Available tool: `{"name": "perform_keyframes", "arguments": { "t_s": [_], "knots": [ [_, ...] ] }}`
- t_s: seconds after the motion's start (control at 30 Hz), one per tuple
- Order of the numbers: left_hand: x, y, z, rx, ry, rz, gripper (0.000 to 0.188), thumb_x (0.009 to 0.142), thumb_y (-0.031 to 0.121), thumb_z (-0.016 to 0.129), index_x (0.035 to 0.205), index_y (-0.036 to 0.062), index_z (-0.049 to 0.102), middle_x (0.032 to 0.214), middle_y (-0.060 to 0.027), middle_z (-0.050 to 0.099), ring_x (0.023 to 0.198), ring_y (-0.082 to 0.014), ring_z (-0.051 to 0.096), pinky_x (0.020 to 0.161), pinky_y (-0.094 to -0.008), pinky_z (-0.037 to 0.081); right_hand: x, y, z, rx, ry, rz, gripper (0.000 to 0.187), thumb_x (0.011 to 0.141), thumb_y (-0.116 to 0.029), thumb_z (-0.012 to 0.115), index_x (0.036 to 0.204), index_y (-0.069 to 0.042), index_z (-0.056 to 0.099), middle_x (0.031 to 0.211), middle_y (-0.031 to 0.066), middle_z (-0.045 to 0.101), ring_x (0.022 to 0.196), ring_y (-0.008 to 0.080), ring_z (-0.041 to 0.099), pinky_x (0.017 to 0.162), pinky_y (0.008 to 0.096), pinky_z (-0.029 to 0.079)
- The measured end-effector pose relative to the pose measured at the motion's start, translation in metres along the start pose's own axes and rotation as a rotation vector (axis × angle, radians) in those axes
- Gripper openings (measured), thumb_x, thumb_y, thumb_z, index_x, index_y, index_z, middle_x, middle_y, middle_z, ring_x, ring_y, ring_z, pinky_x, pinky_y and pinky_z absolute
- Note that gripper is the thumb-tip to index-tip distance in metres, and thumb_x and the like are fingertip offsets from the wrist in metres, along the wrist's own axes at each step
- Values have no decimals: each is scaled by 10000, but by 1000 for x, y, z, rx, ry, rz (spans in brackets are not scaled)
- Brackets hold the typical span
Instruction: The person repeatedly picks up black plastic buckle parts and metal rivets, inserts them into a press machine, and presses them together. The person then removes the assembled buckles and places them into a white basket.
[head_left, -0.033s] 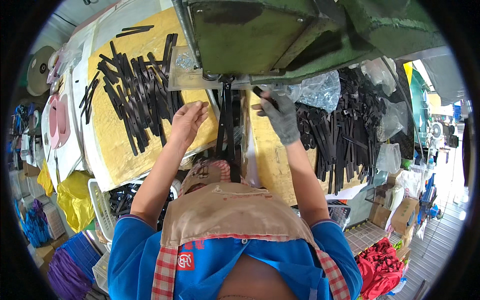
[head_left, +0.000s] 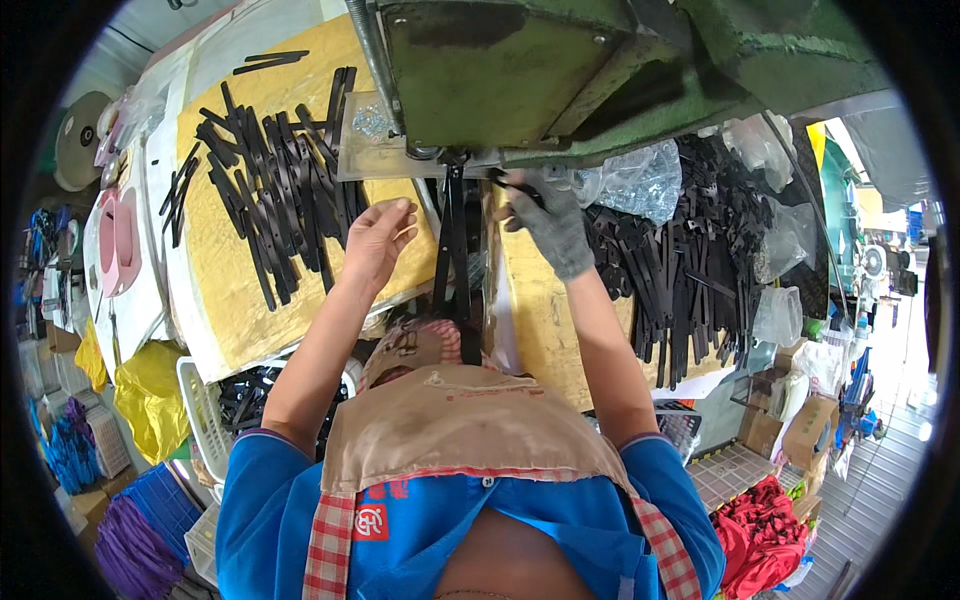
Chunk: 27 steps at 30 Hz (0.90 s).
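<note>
My bare left hand [head_left: 378, 238] is beside the machine, thumb and fingertips closed together; whatever is in the pinch, if anything, is too small to make out. A grey glove covers my right hand [head_left: 553, 225], which grips a small black strip piece [head_left: 516, 187] by its fingertips, just right of the machine's working point. Between my hands, long black strips [head_left: 453, 235] hang from under the green machine head [head_left: 480, 80] toward my apron. A pile of black flat strips [head_left: 285, 185] lies on the yellow board, left of my left hand.
A larger heap of black strips and brackets [head_left: 680, 270] covers the right side, with a clear plastic bag [head_left: 640, 185] of small parts beside it. A clear tray [head_left: 370, 130] holds small shiny pieces. Below left stands a white basket [head_left: 200, 410] with black parts.
My right hand has shifted slightly left and up, bringing the black piece closer to the machine's working point. My left hand has stayed almost where it was.
</note>
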<state>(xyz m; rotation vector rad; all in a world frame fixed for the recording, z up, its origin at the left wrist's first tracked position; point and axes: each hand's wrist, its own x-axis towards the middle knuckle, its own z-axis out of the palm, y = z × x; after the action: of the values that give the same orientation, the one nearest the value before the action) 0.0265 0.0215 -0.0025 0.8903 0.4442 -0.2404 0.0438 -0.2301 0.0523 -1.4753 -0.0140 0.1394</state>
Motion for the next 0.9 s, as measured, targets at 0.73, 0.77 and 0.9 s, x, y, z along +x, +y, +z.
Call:
{"name": "perform_keyframes", "arguments": {
  "t_s": [0.73,0.77,0.9],
  "knots": [
    [14,-4,53,993,152,927,455,754,153,819,1119,-17,609,853,-59,578,786,-182,543,712,-288,446,73,85,1,665,-82,304,227,995,-291,505,1084,-101,595,958,72,625,839,200,606,733,414,574],
    [15,-17,38,884,150,824,532,795,200,803,1199,-20,535,880,-44,552,780,-161,498,732,-272,428,75,100,-6,609,-141,280,222,983,-251,505,1125,-97,578,998,67,615,861,203,593,791,410,558],
    [-12,-45,12,529,-302,139,346,949,293,641,1110,-13,619,713,-19,552,588,-132,533,561,-259,446,81,117,-13,46,-216,19,207,932,-169,570,1131,-116,572,1045,56,611,848,207,595,819,407,527]
  ]
}}
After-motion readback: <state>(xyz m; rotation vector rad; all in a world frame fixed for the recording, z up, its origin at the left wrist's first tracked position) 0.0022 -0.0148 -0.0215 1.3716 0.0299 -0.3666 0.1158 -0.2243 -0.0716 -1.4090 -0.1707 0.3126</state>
